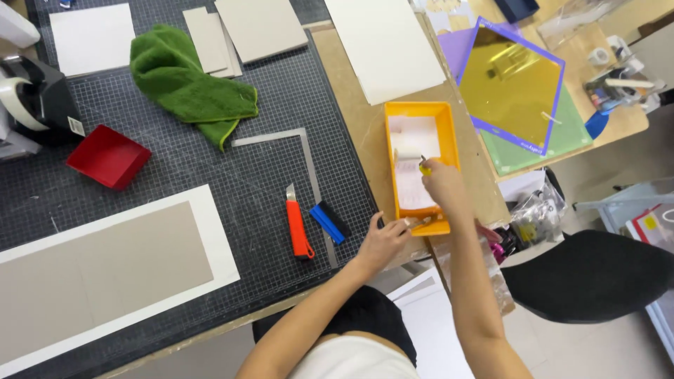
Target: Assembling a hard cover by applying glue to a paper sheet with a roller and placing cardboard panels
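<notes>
The right hand (442, 184) has its grip closed on the yellow handle of a small paint roller (409, 157) inside the orange paint tray (449, 133) on the table (351, 126); the left hand (382, 242) pinches the tray's near edge

Orange rect. paint tray (449, 133) w/ white glue inside, lying flat at table's front edge, small white roller (407, 158) resting in tray's middle

One head cam, worn high, looks steeply down on the black cutting mat (210, 140); orange paint tray (449, 133) right of mat, person's lap below mat's near edge.
</notes>
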